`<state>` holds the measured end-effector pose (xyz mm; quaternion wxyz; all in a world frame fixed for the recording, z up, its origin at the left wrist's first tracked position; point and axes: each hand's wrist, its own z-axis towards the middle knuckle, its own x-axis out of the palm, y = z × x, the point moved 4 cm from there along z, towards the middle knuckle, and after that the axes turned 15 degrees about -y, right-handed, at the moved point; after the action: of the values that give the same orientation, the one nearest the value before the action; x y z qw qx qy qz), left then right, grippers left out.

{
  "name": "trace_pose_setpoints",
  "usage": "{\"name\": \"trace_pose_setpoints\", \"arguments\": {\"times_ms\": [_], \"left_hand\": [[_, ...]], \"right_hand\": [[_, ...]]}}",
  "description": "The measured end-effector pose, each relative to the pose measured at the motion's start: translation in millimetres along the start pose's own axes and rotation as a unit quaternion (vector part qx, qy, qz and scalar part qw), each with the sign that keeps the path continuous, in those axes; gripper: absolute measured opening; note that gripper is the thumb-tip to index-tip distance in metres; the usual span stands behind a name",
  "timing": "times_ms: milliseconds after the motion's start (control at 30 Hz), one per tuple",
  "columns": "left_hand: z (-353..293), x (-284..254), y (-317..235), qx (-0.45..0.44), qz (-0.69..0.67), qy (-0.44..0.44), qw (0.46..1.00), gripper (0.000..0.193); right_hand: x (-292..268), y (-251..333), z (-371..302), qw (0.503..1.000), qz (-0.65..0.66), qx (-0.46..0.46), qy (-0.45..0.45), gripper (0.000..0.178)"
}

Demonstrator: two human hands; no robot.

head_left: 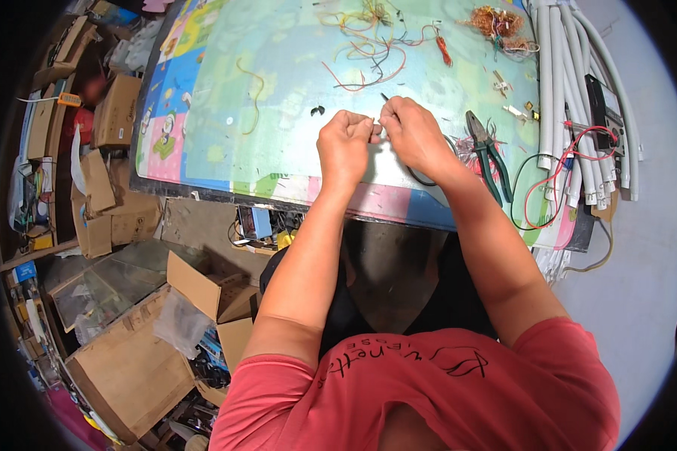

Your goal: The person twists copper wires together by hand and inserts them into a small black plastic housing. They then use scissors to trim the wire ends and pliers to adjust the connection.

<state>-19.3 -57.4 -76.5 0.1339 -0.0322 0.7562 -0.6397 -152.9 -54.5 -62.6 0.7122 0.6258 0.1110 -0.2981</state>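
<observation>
My left hand (346, 141) and my right hand (412, 134) meet over the table mat, fingertips almost touching. The left fingers are pinched on something too small to make out. Closed too, the right hand has a thin dark cable end (384, 97) poking out beyond its fingers. A black cable (420, 177) curves out below the right wrist; whether it is the same piece is hidden. Two small black pieces (317, 110) lie beyond the left hand. Right of my right forearm rest pliers with dark green handles (486, 154), partly over reddish wire scraps (466, 159).
Loose coloured wires (368, 52), a red wire bundle (444, 51) and a copper-coloured wire tangle (496, 22) lie at the far side. White tubes (568, 98) and a black meter (603, 113) with red and black leads line the right. Cardboard boxes (135, 361) crowd the lower left.
</observation>
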Motion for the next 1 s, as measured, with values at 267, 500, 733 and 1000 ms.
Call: {"name": "trace_pose_setpoints", "arguments": {"times_ms": [267, 500, 733, 1000], "left_hand": [[2.6, -3.5, 3.0, -0.144, -0.124, 0.095, 0.977, 0.011], [0.6, -1.7, 7.0, -0.243, -0.274, 0.179, 0.913, 0.012], [2.2, -5.7, 4.5, -0.222, -0.183, 0.168, 0.943, 0.012], [9.3, -11.7, -0.1, -0.203, -0.242, 0.131, 0.94, 0.011]], "right_hand": [[-11.8, -0.2, 5.7, 0.999, 0.011, 0.011, -0.051, 0.015], [-11.6, -1.0, 7.2, 0.995, 0.083, 0.048, -0.038, 0.015], [-23.3, 8.6, 10.8, 0.98, 0.181, 0.086, -0.022, 0.017], [-30.1, -3.0, 12.7, 0.987, 0.128, 0.09, -0.014, 0.019]]}}
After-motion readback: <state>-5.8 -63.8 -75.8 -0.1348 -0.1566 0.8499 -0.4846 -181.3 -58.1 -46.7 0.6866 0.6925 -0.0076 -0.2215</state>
